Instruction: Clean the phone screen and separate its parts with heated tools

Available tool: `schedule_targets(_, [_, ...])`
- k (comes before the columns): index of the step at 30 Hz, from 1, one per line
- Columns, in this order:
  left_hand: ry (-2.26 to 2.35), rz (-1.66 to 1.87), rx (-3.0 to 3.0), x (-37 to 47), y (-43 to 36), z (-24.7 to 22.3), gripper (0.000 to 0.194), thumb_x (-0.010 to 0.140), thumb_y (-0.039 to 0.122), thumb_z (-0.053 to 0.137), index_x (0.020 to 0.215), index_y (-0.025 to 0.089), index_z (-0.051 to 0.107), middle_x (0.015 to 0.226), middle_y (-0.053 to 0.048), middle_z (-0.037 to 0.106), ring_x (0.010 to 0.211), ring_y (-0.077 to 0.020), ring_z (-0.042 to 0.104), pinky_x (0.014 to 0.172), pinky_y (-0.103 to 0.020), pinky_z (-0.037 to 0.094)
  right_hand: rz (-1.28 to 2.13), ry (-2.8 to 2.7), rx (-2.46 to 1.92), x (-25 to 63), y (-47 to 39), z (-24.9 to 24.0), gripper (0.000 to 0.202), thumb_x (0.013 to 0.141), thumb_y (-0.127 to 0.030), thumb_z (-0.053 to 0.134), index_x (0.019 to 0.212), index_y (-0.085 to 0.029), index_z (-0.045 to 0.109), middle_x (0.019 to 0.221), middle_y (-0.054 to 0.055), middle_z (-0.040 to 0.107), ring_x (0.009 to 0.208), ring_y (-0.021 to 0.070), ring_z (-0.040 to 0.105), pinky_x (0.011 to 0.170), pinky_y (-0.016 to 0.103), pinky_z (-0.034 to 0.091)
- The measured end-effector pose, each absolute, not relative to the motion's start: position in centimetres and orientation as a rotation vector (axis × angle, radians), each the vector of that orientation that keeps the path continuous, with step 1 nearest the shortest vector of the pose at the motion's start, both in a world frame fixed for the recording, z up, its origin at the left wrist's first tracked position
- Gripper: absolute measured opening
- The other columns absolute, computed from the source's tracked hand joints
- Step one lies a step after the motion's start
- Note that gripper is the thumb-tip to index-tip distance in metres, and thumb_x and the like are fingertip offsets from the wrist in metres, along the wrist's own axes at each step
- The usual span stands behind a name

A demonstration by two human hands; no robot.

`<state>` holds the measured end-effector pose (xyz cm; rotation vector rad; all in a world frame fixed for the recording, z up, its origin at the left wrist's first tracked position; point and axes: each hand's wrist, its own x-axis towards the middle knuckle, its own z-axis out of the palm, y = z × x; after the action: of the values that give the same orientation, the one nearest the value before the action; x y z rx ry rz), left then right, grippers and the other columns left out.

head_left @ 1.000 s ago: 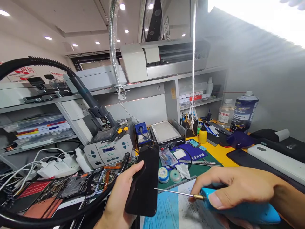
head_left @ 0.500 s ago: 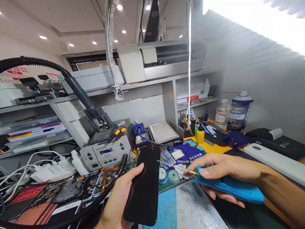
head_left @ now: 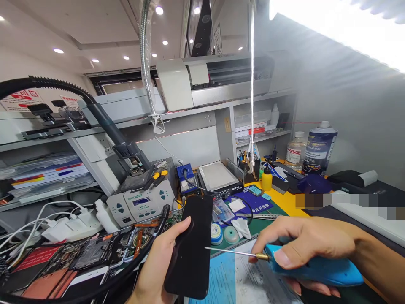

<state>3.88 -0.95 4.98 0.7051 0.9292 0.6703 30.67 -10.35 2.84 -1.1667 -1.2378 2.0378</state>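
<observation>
My left hand (head_left: 160, 257) is closed around a smartphone (head_left: 193, 249) with a black, unlit face, its thumb pressed along the left edge. The phone is tilted upright above the bench. In my right hand (head_left: 303, 249) is a blue-handled tool (head_left: 335, 272) with a brass collar and a thin metal rod (head_left: 232, 252). The rod points left, and its tip overlaps the phone's right edge; whether it touches the glass I cannot tell. My right thumb lies on the tool's front end, while its other fingers curl around and under the handle.
Opened phones and boards (head_left: 91, 249) cover the bench at left, beside a grey soldering station (head_left: 142, 202) and a black hose (head_left: 126, 270). Round tins (head_left: 217, 234), a crumpled white cloth (head_left: 242, 228) and a yellow bottle (head_left: 266, 179) stand beyond my hands. A spray can (head_left: 319, 150) is at back right.
My right hand has moved down and slightly right with the blue-handled tool. The rod's tip has dropped along the phone's right edge. My left hand and the phone stay almost still.
</observation>
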Motion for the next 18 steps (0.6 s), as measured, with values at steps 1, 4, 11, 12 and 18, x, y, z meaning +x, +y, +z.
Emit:
schedule_targets(1, [0.929, 0.675, 0.702, 3.9, -1.0, 5.0, 0.017, 0.086, 0.026, 0.067, 0.093, 0.012, 0.073, 0.065, -0.006, 0.071, 0.052, -0.0162, 0.064, 0.049, -0.026, 0.054, 2.046, -1.255, -1.181, 30.5, -10.4, 2.7, 0.067, 0.071, -0.059, 0.083, 0.121, -0.017, 0.068, 0.064, 0.002, 0.070, 0.034, 0.0068, 0.055, 0.032, 0.016, 0.050])
schedule_targets(4, [0.919, 0.665, 0.694, 3.8, -1.1, 5.0, 0.026, 0.088, 0.027, 0.065, 0.106, 0.010, 0.072, 0.066, -0.007, 0.072, 0.051, -0.0168, 0.064, 0.048, -0.027, 0.054, 2.061, -1.265, -1.203, 30.4, -10.5, 2.6, 0.069, 0.068, -0.061, 0.084, 0.118, -0.016, 0.069, 0.063, 0.003, 0.069, 0.033, 0.0072, 0.054, 0.030, 0.016, 0.048])
schedule_targets(11, [0.924, 0.654, 0.689, 3.6, -1.0, 4.8, 0.030, 0.087, 0.025, 0.065, 0.112, 0.009, 0.069, 0.082, -0.011, 0.076, 0.052, -0.0182, 0.065, 0.049, -0.030, 0.055, 1.822, -1.130, -1.135, 31.1, -9.9, 4.4, 0.050, 0.084, -0.050, 0.075, 0.119, -0.017, 0.062, 0.071, 0.003, 0.069, 0.039, 0.0079, 0.058, 0.035, 0.018, 0.055])
schedule_targets(12, [0.916, 0.653, 0.692, 3.6, -0.9, 4.8, 0.030, 0.087, 0.026, 0.066, 0.112, 0.009, 0.069, 0.081, -0.010, 0.076, 0.052, -0.0180, 0.064, 0.049, -0.029, 0.054, 1.765, -1.116, -1.129, 31.0, -9.8, 4.5, 0.048, 0.086, -0.050, 0.073, 0.119, -0.017, 0.061, 0.072, 0.003, 0.069, 0.040, 0.0080, 0.058, 0.036, 0.019, 0.055])
schedule_targets(18, [0.778, 0.521, 0.637, 3.0, -0.2, 4.1, 0.022, 0.089, 0.030, 0.065, 0.084, 0.009, 0.070, 0.064, -0.006, 0.067, 0.054, -0.0142, 0.064, 0.053, -0.023, 0.053, 1.604, -1.113, -1.103, 30.2, -9.5, 4.5, 0.042, 0.090, -0.050, 0.067, 0.114, -0.017, 0.058, 0.075, 0.003, 0.068, 0.041, 0.0085, 0.057, 0.036, 0.020, 0.055])
